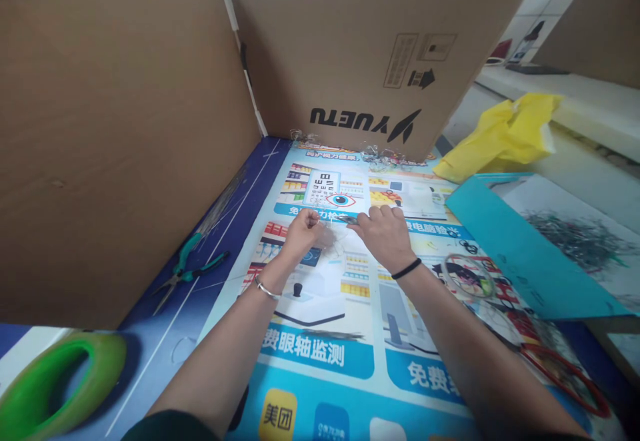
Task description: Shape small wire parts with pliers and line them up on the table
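My left hand (301,231) and my right hand (384,231) meet over a printed poster (320,354) that covers the table. Both are closed in a pinch. Between them is a small bundle of thin wire (334,231), held at each end; its exact form is too fine to make out. The left wrist carries a silver bangle, the right wrist a black band. A short dark bundle of wire (318,334) lies on the poster nearer to me.
Cardboard walls (115,128) close off the left and back. Green-handled pliers (187,271) and thin wires lie at the left. A green tape roll (55,388) is near left. A teal sheet (520,248), a wire pile (580,238), a yellow bag (505,134) and wire rings (565,374) are on the right.
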Demonstrator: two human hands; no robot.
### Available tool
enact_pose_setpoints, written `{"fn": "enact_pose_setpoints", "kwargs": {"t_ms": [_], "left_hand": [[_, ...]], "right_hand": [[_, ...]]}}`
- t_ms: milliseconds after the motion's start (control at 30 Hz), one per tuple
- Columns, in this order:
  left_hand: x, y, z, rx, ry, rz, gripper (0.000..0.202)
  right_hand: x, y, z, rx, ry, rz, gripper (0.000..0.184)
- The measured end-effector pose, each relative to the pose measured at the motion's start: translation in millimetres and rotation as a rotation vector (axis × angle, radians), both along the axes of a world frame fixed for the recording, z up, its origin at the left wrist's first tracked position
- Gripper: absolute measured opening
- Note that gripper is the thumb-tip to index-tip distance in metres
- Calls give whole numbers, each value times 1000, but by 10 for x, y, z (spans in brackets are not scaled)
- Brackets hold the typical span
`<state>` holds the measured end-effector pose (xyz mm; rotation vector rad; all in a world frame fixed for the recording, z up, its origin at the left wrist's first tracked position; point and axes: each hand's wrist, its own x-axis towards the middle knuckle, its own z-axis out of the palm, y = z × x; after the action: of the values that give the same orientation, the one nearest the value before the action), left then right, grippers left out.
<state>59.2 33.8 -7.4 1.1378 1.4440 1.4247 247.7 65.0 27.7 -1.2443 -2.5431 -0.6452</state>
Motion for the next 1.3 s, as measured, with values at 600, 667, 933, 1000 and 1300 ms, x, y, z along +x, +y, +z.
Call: {"fn": "enact_pose_setpoints", "kwargs": {"t_ms": [600, 667, 933, 1000, 1300], "left_hand": [[-5, -43, 97, 162, 327, -112, 22], [13, -53, 101, 151, 328, -114, 19], [61, -68, 87, 122, 314, -106, 9], [46, -60, 67, 115, 330, -100, 9], [7, -34, -23, 133, 354, -38, 21]], "right_hand": [[-16, 11, -47, -37, 30, -27, 43], [-22, 7, -46, -44, 32, -35, 44], [-48, -19, -52, -44, 33, -36, 44], [-49, -30, -52, -34, 32, -30, 42], [-63, -73, -28, -3, 25, -15, 40]]}}
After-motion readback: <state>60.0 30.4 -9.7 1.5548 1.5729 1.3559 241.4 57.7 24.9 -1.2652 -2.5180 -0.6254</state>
